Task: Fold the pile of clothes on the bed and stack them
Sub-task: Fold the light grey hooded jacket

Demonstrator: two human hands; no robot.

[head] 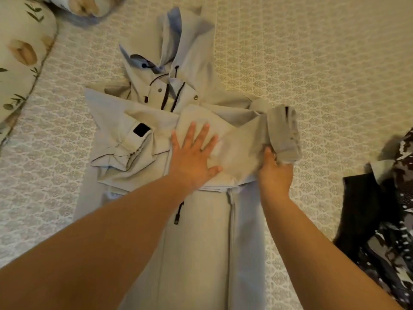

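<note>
A pale grey hooded jacket (201, 231) lies front-up along the bed, hood (178, 36) at the far end. Its left sleeve (125, 139), with a black patch, is folded across the chest. My left hand (194, 157) presses flat, fingers spread, on the jacket's right sleeve (239, 153) where it lies over the chest. My right hand (274, 171) grips the cuff end of that sleeve (283, 133), which is blurred and lifted off the bed.
A dark patterned pile of clothes (384, 220) lies at the right edge. Floral pillows (22, 59) sit at the far left. The patterned bedspread (324, 63) shows around the jacket.
</note>
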